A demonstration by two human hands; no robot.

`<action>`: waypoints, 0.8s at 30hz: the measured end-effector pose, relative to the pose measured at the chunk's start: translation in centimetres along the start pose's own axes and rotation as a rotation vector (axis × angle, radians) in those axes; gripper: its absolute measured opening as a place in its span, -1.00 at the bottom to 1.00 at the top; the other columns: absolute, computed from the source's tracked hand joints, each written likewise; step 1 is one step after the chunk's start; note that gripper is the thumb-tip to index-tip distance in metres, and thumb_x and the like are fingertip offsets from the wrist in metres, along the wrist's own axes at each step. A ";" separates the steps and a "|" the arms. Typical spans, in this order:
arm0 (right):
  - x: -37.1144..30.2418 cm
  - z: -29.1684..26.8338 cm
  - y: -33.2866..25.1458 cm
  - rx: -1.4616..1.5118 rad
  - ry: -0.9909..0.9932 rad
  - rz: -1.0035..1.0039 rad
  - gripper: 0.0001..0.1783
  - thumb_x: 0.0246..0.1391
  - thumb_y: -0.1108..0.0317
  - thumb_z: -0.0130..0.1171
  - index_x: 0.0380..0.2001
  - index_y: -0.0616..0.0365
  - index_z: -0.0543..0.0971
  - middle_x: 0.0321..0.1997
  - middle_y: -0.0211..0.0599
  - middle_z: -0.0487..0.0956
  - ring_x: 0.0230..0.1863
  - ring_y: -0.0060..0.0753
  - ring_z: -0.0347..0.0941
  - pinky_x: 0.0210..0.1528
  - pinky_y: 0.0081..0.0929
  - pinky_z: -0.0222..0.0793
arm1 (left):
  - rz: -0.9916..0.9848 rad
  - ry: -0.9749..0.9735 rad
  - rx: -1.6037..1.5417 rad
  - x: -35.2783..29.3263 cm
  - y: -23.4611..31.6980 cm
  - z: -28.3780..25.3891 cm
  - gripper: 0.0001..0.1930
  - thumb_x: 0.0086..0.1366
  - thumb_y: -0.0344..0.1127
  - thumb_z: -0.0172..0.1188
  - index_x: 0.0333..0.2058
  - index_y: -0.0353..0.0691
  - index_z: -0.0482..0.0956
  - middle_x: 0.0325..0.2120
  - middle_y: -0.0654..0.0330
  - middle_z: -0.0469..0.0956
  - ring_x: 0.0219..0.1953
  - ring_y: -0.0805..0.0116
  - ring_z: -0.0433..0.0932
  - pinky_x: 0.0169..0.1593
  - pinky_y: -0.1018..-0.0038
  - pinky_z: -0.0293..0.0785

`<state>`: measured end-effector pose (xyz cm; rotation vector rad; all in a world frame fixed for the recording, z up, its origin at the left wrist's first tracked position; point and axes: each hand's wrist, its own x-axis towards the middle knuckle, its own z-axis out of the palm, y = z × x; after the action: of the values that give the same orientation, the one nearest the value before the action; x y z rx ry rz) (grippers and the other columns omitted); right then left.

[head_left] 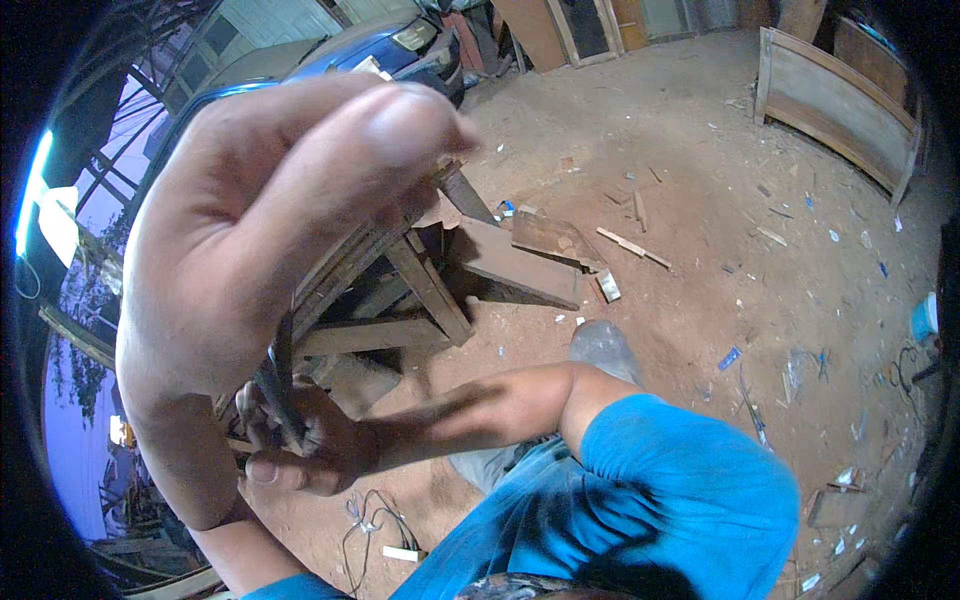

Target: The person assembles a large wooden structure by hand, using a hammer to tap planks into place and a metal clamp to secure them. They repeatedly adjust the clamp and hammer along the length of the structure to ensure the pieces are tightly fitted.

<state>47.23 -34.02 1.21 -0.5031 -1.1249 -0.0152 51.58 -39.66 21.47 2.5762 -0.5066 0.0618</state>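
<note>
My left hand (270, 230) is raised close to the camera, filling much of the upper left. Its fingers are curled and the thumb is pressed against them; whatever they may pinch is hidden. Lower down, my right hand (315, 440) is closed around a dark slim tool (280, 390), whose upper end passes behind my left hand, so its kind does not show. Behind both hands stands a rough wooden frame (430, 285) of several bars, partly covered by my left hand and forearm.
Boards (530, 270) lean and lie beside the frame. Wood scraps (635, 248) litter the dirt floor (680, 190). A framed panel (840, 110) stands at the far right, a blue car (370, 48) at the back. Cables (375, 525) lie near my left forearm; a blue-and-white bucket (925, 317) is at right.
</note>
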 end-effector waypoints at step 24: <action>11.7 -11.9 -18.3 -1.612 -0.717 -0.673 -0.62 0.15 0.02 0.15 -0.58 0.04 0.49 -0.62 -0.47 0.40 -0.56 -0.50 0.41 -0.53 -0.46 0.21 | 0.920 1.709 -1.059 -8.9 -9.8 8.0 -0.51 0.57 0.03 -0.06 -0.58 -0.02 0.34 -0.65 0.38 0.26 -0.58 0.50 0.26 -0.34 0.44 0.31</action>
<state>57.82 -52.22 14.27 -1.5865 -1.7906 -1.5276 46.46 -32.76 8.61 0.5281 -0.6159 1.5511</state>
